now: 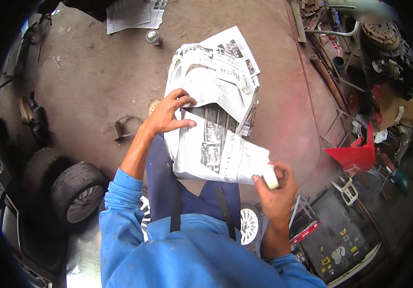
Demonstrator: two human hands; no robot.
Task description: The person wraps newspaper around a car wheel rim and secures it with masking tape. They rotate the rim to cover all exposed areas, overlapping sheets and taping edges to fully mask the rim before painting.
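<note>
Sheets of newspaper [201, 144] wrap a bulky object in front of my knees, hiding its shape. Between the sheets a dark patch [211, 114] shows; I cannot tell whether it is print or the object itself. My left hand [168, 114] rests on the wrapping's left side, thumb and fingers apart, touching the paper. At the near right corner of the paper, my right hand [281, 188] grips a pale roll of masking tape [270, 176]. Part of the roll is hidden by the fingers.
A spray can [153, 37] stands on the floor beyond the wrapping, near more newspaper [128, 15]. Wheels with tyres [79, 192] lie at left. Car parts, pipes and a red panel [353, 151] crowd the right side. A dark panel with stickers [336, 240] lies at lower right.
</note>
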